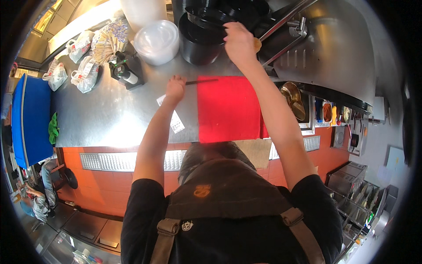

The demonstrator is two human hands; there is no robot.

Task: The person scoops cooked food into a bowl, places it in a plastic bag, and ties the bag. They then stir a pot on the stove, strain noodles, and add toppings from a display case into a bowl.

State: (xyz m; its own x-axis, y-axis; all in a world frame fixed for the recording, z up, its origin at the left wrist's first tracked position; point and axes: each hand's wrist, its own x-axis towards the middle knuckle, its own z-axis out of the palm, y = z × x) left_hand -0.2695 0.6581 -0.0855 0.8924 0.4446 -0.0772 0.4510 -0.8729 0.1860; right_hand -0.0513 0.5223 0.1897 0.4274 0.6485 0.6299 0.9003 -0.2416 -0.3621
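My left hand is closed around one end of a thin dark stick, perhaps a chopstick. The stick's other end lies over a folded red cloth on the steel counter. Below that hand, a printed paper slip lies partly hidden under my wrist. My right hand reaches to the back, its fingers bent at the edge of a black bowl. The grip itself is partly hidden. This bowl sits over a larger black round container. A lidded translucent tub stands to its left.
Wrapped chopsticks, tied plastic bags and a black device occupy the counter's left. A blue box and green cloth stand at its end. Steel equipment rises at right. Another person is far left.
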